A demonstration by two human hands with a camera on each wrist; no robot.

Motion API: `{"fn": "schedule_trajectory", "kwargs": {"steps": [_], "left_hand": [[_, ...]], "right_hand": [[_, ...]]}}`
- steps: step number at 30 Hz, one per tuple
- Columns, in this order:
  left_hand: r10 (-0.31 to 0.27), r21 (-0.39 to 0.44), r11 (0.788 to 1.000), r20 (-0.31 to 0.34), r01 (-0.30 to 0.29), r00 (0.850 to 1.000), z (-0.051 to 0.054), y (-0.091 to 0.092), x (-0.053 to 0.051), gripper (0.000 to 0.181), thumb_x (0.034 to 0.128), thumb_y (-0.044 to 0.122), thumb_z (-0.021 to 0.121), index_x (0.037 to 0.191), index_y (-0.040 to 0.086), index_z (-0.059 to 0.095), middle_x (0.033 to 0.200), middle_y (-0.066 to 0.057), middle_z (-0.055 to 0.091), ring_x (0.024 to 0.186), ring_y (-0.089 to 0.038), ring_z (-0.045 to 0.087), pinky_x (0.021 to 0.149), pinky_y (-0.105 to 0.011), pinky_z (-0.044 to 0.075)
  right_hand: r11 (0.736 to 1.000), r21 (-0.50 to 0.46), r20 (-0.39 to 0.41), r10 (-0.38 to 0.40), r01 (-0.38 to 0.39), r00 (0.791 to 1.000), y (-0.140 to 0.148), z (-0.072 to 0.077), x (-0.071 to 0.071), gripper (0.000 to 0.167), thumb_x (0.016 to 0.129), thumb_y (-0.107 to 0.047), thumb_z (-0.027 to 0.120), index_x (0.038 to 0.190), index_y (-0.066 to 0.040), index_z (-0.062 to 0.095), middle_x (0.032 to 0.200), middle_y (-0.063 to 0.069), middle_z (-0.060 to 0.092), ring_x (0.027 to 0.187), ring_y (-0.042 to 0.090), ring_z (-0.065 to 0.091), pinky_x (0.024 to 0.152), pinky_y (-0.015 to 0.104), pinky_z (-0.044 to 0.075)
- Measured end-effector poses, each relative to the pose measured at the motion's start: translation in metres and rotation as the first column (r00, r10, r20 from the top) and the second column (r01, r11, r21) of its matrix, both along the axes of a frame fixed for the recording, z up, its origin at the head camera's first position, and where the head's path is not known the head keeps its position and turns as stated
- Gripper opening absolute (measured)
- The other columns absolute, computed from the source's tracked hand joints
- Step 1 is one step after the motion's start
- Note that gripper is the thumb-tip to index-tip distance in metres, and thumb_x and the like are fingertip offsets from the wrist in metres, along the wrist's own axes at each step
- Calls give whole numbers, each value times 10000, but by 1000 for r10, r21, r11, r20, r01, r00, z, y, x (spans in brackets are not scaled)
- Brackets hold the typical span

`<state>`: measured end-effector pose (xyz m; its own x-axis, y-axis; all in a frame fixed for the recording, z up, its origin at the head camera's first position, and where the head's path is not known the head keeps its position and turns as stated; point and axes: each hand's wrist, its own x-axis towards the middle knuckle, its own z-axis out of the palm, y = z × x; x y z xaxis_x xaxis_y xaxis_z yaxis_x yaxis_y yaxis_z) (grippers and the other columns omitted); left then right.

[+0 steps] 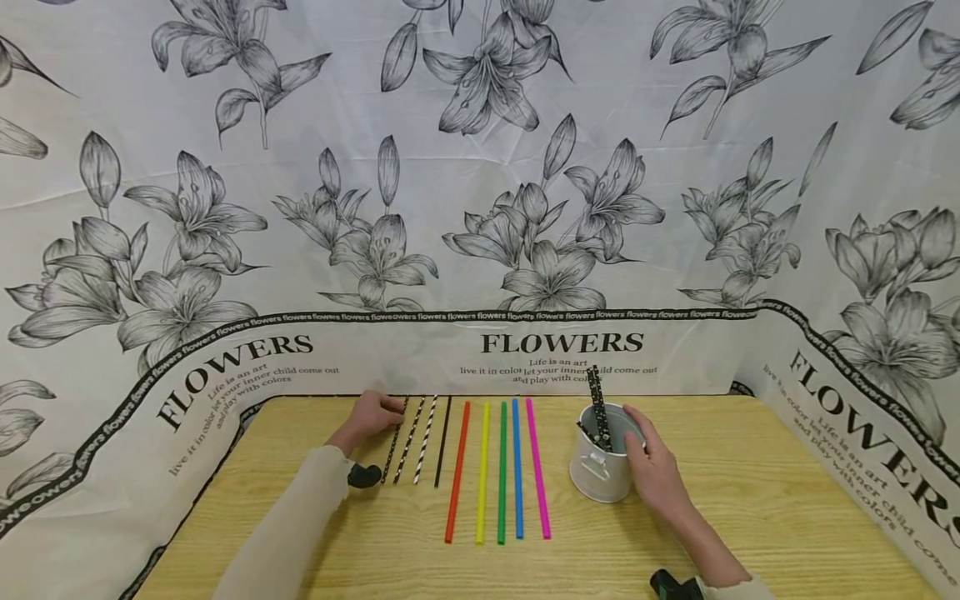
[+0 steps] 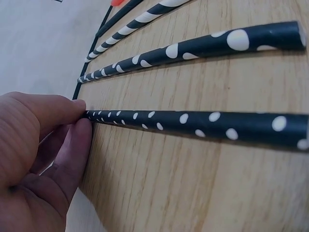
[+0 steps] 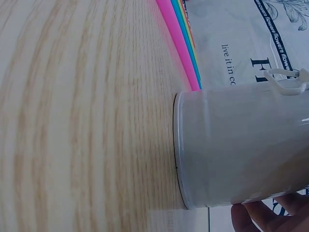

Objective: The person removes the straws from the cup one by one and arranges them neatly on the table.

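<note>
At the far left of the row, my left hand (image 1: 375, 414) pinches the far end of a black straw with small white dots (image 2: 183, 121) between thumb and fingers; the straw lies on the table. Beside it lie a black straw with larger white spots (image 2: 172, 51), a black-and-white striped straw (image 2: 128, 30) and a plain black straw (image 1: 444, 442). My right hand (image 1: 660, 475) holds the right side of a white metal bucket (image 1: 600, 477), which stands upright. Patterned black straws (image 1: 597, 408) lean inside the bucket, one reaching well above the rim.
Between the black straws and the bucket lie red (image 1: 457, 472), yellow (image 1: 482, 473), green (image 1: 502, 473), blue (image 1: 517, 468) and pink (image 1: 538, 468) straws, roughly parallel. A flower-print cloth (image 1: 420, 350) rises behind the wooden table (image 1: 360, 550) and along both sides.
</note>
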<state>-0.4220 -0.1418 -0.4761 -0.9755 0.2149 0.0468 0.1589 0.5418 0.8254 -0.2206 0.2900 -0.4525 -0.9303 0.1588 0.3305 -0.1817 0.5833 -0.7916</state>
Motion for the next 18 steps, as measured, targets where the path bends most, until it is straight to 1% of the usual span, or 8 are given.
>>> {"fn": "schedule_trajectory", "kwargs": {"steps": [6,10,11,17,18], "left_hand": [[-10,-11,1000,-26,10,1000,-2,-2,-2,250,842,25,730,1081,-48,712,972,-107,683,805,-191,639,686,-345,550],[-15,4,1000,-20,16,1000,-3,-2,-2,266,849,24,723,1105,-45,701,942,-96,678,800,-194,641,686,-347,552],[-21,0,1000,-30,21,999,-3,-2,-1,266,851,21,719,1106,-52,697,938,-96,677,796,-196,641,682,-350,553],[-14,-17,1000,-44,13,999,-3,0,-2,258,847,41,732,1094,-29,710,939,-85,682,821,-193,636,690,-343,550],[-8,-14,1000,-36,8,999,-3,0,-3,256,845,46,737,1092,-19,714,941,-83,683,829,-193,636,696,-340,549]], "right_hand": [[1000,-6,7,4,-3,1000,-1,1,0,504,1073,-318,272,1530,-105,257,1474,261,354,1292,444,385,968,613,373],[1000,-10,8,7,-7,1000,0,1,-1,502,1074,-316,276,1529,-106,259,1475,260,353,1295,445,384,972,616,372],[1000,-10,8,7,-7,1000,0,2,-1,501,1074,-316,275,1529,-108,259,1474,260,354,1294,446,385,973,617,372],[1000,-16,13,12,-12,1000,1,3,-3,499,1074,-311,275,1532,-114,250,1483,259,339,1311,458,364,988,626,354],[1000,-17,14,13,-12,1000,1,3,-3,499,1074,-310,276,1532,-114,251,1484,259,338,1313,459,361,991,627,351]]}}
